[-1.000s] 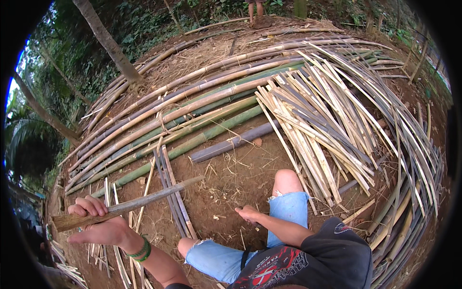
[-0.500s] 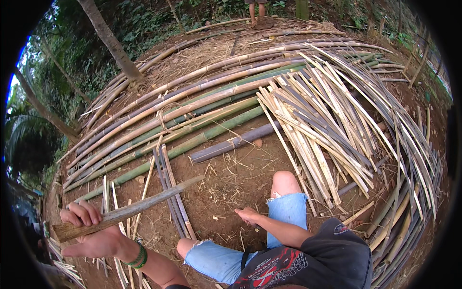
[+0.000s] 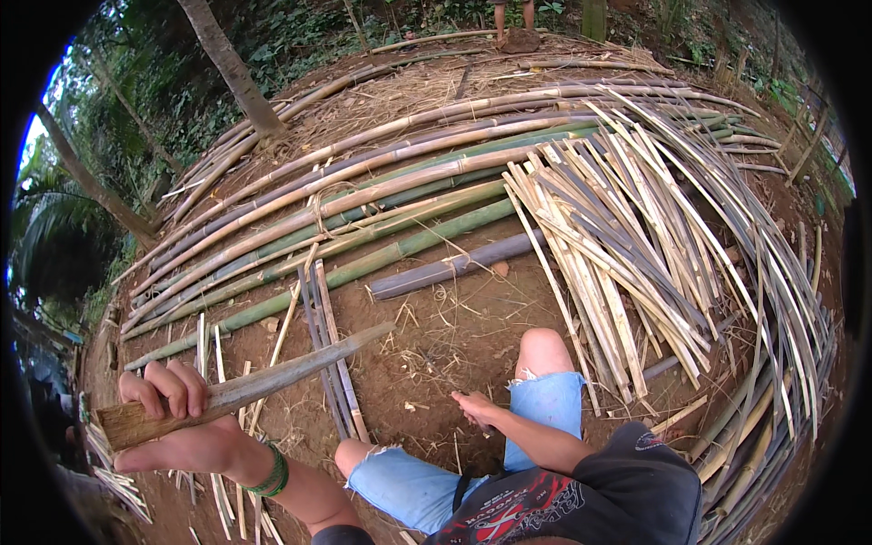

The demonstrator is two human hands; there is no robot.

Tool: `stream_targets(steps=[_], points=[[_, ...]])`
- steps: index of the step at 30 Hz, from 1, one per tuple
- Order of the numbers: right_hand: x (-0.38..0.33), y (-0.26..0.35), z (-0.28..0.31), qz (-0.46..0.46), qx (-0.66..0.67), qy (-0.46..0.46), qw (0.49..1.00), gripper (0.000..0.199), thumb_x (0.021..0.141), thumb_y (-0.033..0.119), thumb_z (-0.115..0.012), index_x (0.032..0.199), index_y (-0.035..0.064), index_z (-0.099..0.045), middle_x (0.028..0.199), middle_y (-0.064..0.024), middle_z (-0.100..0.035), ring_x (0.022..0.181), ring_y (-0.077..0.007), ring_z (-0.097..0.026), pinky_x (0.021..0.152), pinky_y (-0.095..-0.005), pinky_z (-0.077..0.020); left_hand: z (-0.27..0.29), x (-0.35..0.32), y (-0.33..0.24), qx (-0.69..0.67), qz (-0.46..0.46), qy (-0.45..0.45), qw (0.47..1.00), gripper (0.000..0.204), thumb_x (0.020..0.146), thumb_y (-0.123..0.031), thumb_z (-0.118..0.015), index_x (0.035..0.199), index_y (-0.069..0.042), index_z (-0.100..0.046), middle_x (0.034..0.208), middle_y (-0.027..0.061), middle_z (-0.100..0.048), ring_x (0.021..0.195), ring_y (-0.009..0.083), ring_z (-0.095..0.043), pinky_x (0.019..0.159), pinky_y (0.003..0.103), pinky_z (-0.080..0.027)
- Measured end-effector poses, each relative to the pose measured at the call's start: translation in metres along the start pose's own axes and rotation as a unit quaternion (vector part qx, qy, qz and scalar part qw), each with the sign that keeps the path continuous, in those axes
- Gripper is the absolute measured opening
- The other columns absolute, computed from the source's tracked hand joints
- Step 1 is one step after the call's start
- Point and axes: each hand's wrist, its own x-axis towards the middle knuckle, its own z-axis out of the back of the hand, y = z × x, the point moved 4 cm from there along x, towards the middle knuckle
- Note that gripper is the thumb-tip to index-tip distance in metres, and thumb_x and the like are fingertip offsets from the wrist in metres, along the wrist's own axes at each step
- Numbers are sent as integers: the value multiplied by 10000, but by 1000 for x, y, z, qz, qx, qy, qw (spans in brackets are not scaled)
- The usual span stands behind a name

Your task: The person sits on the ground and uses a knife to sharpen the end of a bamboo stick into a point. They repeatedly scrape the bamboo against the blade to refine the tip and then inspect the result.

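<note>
In my raised left hand (image 3: 195,422) is a weathered piece of wood (image 3: 272,381), broad at the near end and tapering to a point at the far right. The fingers curl over it and the thumb stretches out below. A green woven band circles that wrist. My right hand (image 3: 474,409) is low between my knees, beside the right knee, with its fingers closed. A small dark end shows just below it; what it belongs to is hidden. Past the wood's tip stand narrow split bamboo strips (image 3: 331,363), leaning on a green bamboo pole (image 3: 400,247).
Long bamboo poles (image 3: 381,195) lie across the ground ahead. A heap of split bamboo slats (image 3: 604,263) is on the right, with long thin strips (image 3: 781,300) curving beyond it. A short dark bamboo length (image 3: 454,266) lies nearer. Another person's legs (image 3: 514,18) show at the far top.
The whole view has shifted slightly right. The wood is still in my left hand at nearly the same slant. My right hand has turned a little, and a dark end now shows below it.
</note>
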Motion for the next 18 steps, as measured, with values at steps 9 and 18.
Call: stream_targets(steps=[9,18], points=[[-7,3,1,2,-8,11,1000,586,923,587,-549,761,24,-559,554,-48,-491,472,-163,-473,445,-344,-383,4,7,-3,36,0,-27,999,731,803,-869,-331,732,-142,-295,561,-17,-298,455,67,-256,408,176,-166],[-47,34,-6,119,-33,-31,992,570,933,566,-550,682,55,-521,527,-8,-467,435,-138,-469,424,-322,-369,16,0,-8,84,-33,-61,994,767,789,-893,-249,720,-132,-322,537,-14,-281,424,69,-212,369,201,-123]])
